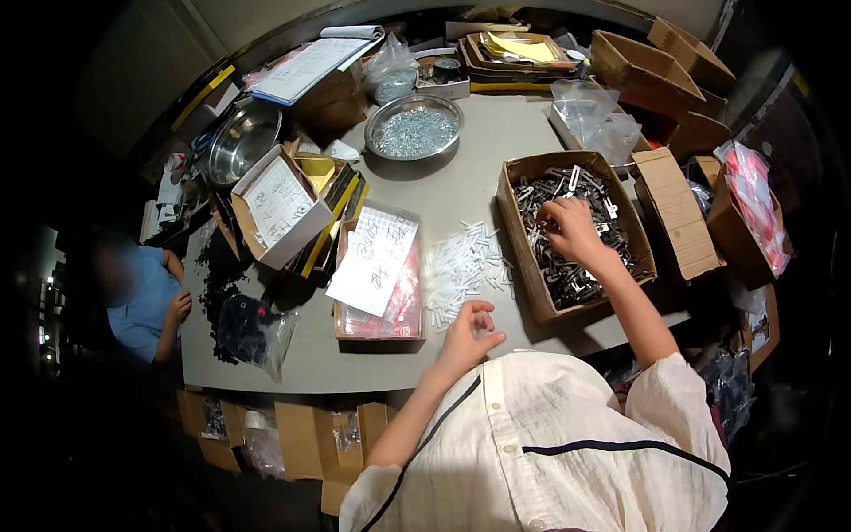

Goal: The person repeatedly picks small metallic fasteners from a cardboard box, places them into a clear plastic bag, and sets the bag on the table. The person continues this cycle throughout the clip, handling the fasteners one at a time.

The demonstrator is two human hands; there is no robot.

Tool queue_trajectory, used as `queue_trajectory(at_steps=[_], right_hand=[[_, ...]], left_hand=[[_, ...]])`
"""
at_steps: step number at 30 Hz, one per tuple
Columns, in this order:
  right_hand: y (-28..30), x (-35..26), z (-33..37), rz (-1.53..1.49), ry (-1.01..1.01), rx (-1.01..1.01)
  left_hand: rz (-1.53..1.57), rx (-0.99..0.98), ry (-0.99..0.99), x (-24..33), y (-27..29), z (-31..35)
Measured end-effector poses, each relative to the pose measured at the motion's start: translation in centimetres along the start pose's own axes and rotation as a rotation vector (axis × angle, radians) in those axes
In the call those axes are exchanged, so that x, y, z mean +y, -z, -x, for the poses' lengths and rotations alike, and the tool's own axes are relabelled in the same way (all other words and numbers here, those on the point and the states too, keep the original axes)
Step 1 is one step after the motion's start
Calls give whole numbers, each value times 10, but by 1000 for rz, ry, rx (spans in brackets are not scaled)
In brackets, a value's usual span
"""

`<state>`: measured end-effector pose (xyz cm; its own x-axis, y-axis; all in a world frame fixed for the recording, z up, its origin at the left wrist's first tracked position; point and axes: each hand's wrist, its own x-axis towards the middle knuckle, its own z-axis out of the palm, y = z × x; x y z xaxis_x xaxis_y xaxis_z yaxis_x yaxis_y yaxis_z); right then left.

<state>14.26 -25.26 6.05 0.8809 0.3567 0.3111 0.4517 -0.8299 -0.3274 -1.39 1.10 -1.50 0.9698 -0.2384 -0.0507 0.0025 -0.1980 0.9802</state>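
Right hand was inside the cardboard box at the right of the bench, fingers bent down toward the heaped metal pieces; could not tell whether it gripped one. Left hand hung near the close edge of the loose white pieces, left of that box, its fingers curled and thumb apart from forefinger; could not tell whether anything was held. Judgement on handling: the metal lay crossed and overlapping, so a light fingertip pinch on a top piece, drawn straight up, seemed safer than raking, which might have snagged neighbours. The forearm was best kept above the near wall. White pieces looked likely to scatter; lifting singly from the near edge seemed steadiest.
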Motion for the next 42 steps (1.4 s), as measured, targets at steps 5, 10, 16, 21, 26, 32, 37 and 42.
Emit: queue_trajectory(at_steps=[5, 10, 16, 21, 26, 32, 37, 42], right_hand=[[-44, 56, -12, 291, 85, -67], [-63, 70, -15, 380, 232, -61], [-17, 57, -23, 302, 304, 88], [-30, 58, -25, 309, 451, -19], [-54, 48, -35, 421, 478, -50], [-51, 63, -44, 311, 618, -12], [-29, 67, -43, 169, 329, 316], [-31, 63, -27, -70, 92, 77]], left_hand=[[115, -245, -249, -74, -20, -7], [169, -206, 86, -52, -15, 6], [193, 20, 175, -32, -11, 21], [189, 49, 199, -10, -16, 15], [192, 83, 148, -13, -17, 12], [211, 143, 222, -10, -13, 21], [152, 216, 242, -15, -10, 24], [221, 182, 196, -15, -15, 19]])
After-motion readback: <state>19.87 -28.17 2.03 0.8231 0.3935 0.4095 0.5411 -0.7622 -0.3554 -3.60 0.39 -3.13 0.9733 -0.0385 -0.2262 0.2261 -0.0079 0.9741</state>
